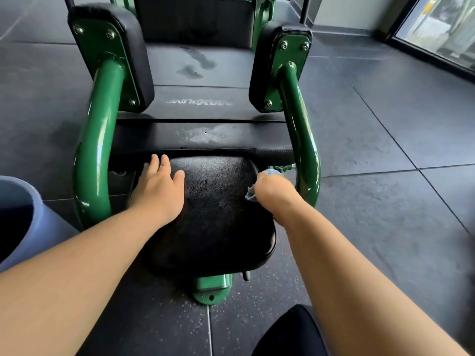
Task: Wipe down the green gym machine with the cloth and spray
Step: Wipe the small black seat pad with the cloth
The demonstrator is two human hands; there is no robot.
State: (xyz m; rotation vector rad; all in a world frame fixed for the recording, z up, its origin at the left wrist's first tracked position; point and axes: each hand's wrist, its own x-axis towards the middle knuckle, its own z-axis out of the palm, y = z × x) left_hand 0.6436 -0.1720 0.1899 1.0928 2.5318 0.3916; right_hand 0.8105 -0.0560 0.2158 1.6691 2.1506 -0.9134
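Observation:
The green gym machine (pixel 95 155) fills the middle of the head view, with curved green tubes on both sides and black pads. My left hand (pixel 159 188) lies flat and open on the left part of the black seat pad (pixel 218 219). My right hand (pixel 275 194) is at the seat's right edge, closed on a pale blue cloth (pixel 250 195) that sticks out beside the wrist and above the knuckles. Wet smears show on the black cushion (pixel 205 134) just beyond the seat and on the backrest (pixel 195 65). No spray bottle is in view.
A blue-grey bucket-like container (pixel 18 217) stands at the left edge. The machine's green foot (pixel 212 289) is bolted to the dark rubber floor tiles (pixel 385 201). A glass door or window (pixel 437 24) is at the far right. My dark-clothed knee (pixel 290 332) shows below.

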